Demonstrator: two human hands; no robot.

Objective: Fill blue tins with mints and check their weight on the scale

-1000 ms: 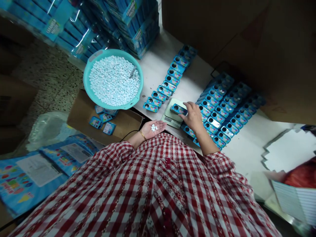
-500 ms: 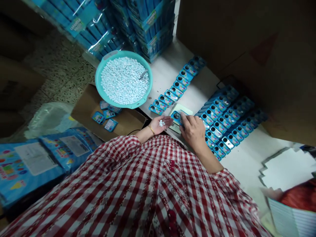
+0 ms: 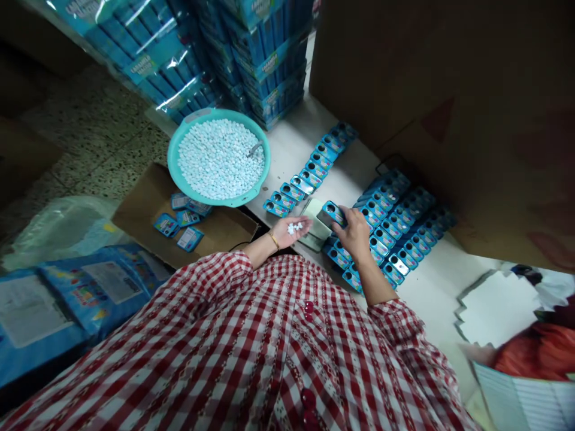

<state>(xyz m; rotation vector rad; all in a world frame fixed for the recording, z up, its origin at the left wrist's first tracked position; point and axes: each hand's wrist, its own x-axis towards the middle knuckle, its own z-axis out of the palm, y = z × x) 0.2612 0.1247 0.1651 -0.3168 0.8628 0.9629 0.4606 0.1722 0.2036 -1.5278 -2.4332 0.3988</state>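
My left hand (image 3: 291,232) is palm up with its fingers extended, carrying a few small white candies (image 3: 294,228). Between the thumb and fingers of my right hand (image 3: 353,230) is a small blue tin (image 3: 333,212) with a dark round spot on its face. The tin is raised beside a pale, flat device that looks like a small scale (image 3: 317,222), whose top shows no tin. Just right of my right hand stand packed rows of similar blue tins (image 3: 381,239). A single line of tins (image 3: 300,183) runs beyond my left hand.
A turquoise basin (image 3: 173,161) full of white candies, with a spoon handle (image 3: 254,148) showing, stands at the table's left edge. Below it is an open carton (image 3: 135,206) with several blue packs. Stacked blue packs (image 3: 269,66) rise behind; a large cardboard box (image 3: 381,78) blocks the far right.
My right hand has lifted the blue tin off the pale device and moved it to the right. My left hand still holds the candies palm up. The whole view has shifted slightly.
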